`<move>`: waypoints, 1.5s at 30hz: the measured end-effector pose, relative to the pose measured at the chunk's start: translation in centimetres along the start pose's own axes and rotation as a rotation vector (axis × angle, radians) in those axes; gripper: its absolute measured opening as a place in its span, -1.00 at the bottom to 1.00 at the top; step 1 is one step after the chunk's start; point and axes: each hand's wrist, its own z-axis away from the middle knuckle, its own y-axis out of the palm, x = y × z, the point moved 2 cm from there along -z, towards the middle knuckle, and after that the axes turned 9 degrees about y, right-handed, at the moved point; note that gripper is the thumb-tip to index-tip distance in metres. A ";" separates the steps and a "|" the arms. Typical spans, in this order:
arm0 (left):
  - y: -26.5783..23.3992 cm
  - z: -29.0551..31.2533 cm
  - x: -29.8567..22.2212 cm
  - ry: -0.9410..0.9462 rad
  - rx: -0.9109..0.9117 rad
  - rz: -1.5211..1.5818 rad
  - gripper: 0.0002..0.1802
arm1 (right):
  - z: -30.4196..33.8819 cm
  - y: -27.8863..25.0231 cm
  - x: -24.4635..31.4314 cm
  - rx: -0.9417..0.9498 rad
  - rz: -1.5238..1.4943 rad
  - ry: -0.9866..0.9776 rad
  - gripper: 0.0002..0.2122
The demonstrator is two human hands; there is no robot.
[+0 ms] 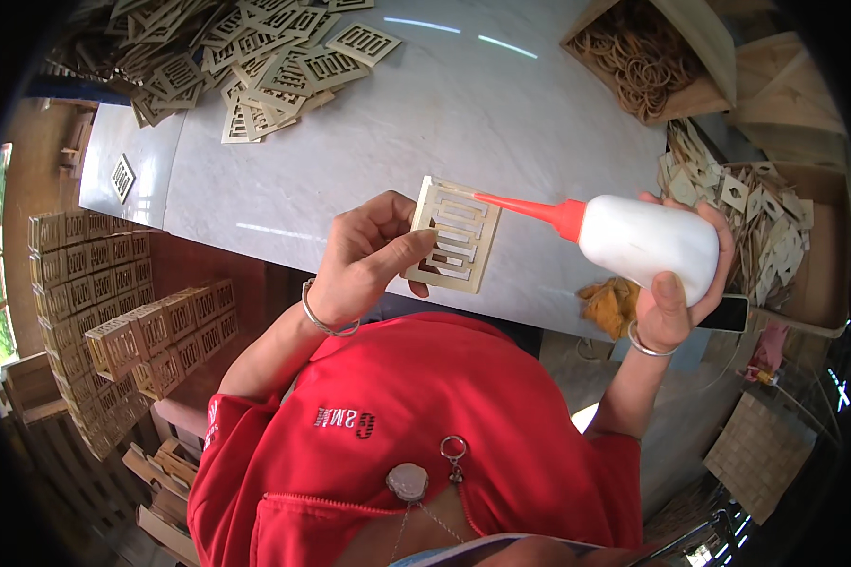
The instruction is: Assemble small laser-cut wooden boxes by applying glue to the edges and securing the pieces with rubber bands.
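Observation:
My left hand [373, 250] grips a pale wooden fretwork panel [456, 236] by its left side, thumb on its face and fingers behind. The panel is rectangular with slotted cut-outs and is held tilted above the table. Wrapped round a white squeeze bottle [645, 244] is my right hand [676, 307], its thumb in front and most fingers hidden behind. The bottle lies nearly level, and its long red nozzle [529, 208] points left. The nozzle's tip is at the panel's upper edge; whether it touches, I cannot tell.
Loose fretwork panels [284, 61] are heaped at the table's far left. A box of rubber bands [638, 61] stands far right, above a box of thin wooden pieces [804, 255]. A yellow cloth [610, 304] and phone [728, 314] lie near my right hand. Openwork wooden boxes [95, 293] are stacked left.

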 end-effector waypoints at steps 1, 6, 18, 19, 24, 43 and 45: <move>0.0 0.0 0.0 -0.007 -0.005 0.015 -0.88 | 0.1 -0.3 -0.1 -0.009 -0.002 0.000 -0.31; -0.1 0.0 0.3 -0.007 -0.012 0.050 -0.88 | 0.7 -1.2 -0.5 -0.042 -0.035 0.015 -0.32; 0.0 -0.2 0.9 -0.079 -0.030 0.224 -0.90 | 1.9 -3.1 -3.2 -0.138 -0.180 0.114 -0.31; 0.0 -0.2 0.9 -0.084 -0.035 0.239 -0.91 | 1.8 -3.2 -3.4 -0.152 -0.210 0.132 -0.31; -0.1 -0.3 1.2 -0.091 -0.039 0.291 -0.92 | 1.5 -2.3 -3.6 -0.204 -0.257 0.160 -0.32; -0.2 -0.6 1.3 -0.100 -0.059 0.306 -0.93 | 2.0 -2.2 -4.1 -0.182 -0.291 0.164 -0.32; 0.1 -0.7 1.2 -0.108 -0.074 0.292 -0.93 | 2.2 -2.4 -3.9 -0.175 -0.301 0.169 -0.32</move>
